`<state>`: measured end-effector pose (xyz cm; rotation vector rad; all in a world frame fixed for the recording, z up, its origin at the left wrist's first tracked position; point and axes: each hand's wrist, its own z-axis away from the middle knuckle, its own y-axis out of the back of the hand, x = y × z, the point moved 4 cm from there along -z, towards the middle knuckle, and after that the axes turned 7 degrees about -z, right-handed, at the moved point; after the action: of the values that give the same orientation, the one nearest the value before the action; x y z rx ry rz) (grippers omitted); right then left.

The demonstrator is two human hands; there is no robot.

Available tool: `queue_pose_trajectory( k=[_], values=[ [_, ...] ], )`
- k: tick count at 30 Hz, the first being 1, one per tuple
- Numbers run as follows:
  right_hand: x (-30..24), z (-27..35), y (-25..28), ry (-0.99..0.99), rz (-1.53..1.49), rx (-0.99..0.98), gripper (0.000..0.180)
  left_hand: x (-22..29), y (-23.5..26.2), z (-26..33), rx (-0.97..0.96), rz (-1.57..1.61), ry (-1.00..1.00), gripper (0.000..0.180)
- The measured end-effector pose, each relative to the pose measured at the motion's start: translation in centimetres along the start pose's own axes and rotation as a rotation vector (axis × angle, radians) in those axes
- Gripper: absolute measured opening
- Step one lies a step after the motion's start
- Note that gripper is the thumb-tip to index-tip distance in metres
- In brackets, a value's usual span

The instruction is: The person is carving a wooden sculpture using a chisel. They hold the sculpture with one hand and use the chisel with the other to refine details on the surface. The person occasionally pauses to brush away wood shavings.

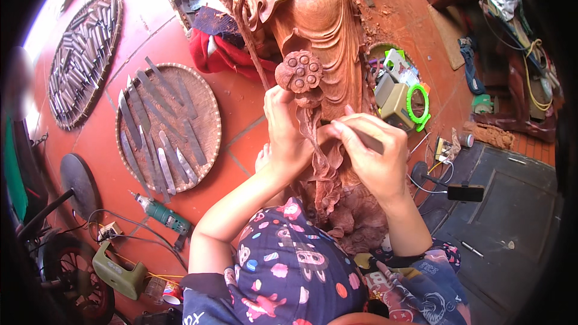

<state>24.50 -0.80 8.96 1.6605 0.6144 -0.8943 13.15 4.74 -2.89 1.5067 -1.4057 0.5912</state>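
- While the reddish wooden statue [325, 30] lies along the tiled floor [241, 102] in front of the person, both hands work at its middle, just below the carved lotus seed pod [299, 72].
- Left hand [288, 135]: fingers curled against the carved stem and leaf folds, thumb up near the pod; it braces the wood and holds no tool that I can see.
- Right hand [370, 156]: fingers wrapped tight round a slim carving chisel [367, 139]; its working tip is hidden where it meets the wood, so the exact cut spot can't be told.
- Progress, as a judgement: robe folds, pod holes and leaf curls are already shaped, so the rough carving looks done; detail work on the stem area seems in hand, and the surface looks bare and unfinished.
- Round woven tray [208, 138] to the left holds a spread of spare chisels; a second woven tray [114, 30] farther left, packed with more blades.
- Green power tool [164, 215] and its cable lie on the floor near the left elbow.
- Grey and green box-like tool [402, 101] sits right of the statue; what it is stays unclear.
- Statue's head is cut off at the top edge; its base is hidden behind the person's patterned clothing [289, 271].
- Right rim is dark, with clutter hard to make out.
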Motion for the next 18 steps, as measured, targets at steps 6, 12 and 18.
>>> queue_pose_trajectory(
  k=[6,12,18],
  values=[
    [0.1,0.2,0.5,0.048,0.047,-0.183,0.007,-0.1,0.6,0.4,-0.057,0.038,-0.037,0.111],
    [0.3,0.5,0.2,0.098,0.008,-0.078,0.006,0.3,0.4,0.4,-0.03,-0.019,-0.033,0.113],
    [0.4,0.1,0.0,0.029,0.024,-0.009,0.005,0.0,0.2,0.1,-0.035,-0.019,-0.006,0.105]
  ],
)
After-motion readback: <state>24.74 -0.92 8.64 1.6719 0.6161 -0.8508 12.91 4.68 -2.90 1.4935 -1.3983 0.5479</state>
